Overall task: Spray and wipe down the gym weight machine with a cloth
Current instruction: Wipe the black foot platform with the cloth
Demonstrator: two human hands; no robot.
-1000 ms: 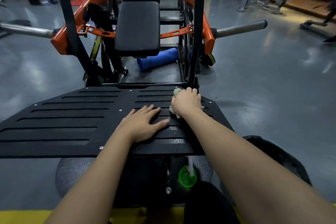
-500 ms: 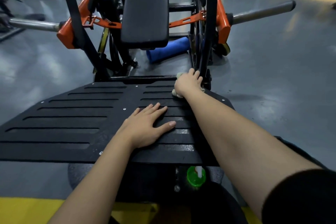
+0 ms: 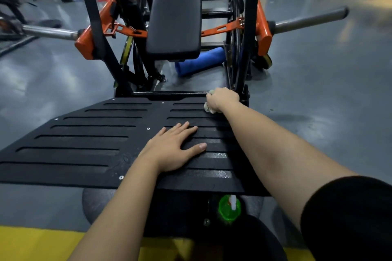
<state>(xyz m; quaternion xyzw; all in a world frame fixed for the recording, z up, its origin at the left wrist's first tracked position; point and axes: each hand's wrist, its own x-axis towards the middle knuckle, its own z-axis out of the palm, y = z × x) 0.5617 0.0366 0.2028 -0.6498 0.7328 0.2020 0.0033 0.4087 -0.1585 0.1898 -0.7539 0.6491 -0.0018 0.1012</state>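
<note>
The weight machine's black slotted footplate (image 3: 89,144) fills the middle of the view, with wet patches near its front right. My right hand (image 3: 222,99) grips a pale crumpled cloth (image 3: 208,108) at the plate's far right corner, beside a black upright post (image 3: 247,38). Only the cloth's edges show under the fist. My left hand (image 3: 174,148) rests flat on the plate nearer to me, fingers spread. A green-capped spray bottle (image 3: 229,207) stands below the plate's front edge.
Beyond the plate stands the black padded seat back (image 3: 176,23) in an orange frame (image 3: 263,29) with steel bars (image 3: 307,20) sticking out both sides. A blue foam roller (image 3: 199,61) lies on the grey floor. A yellow strip (image 3: 31,243) runs along the bottom.
My right hand with the cloth has slid away from me up the plate to its far right corner. My left hand has stayed flat in place.
</note>
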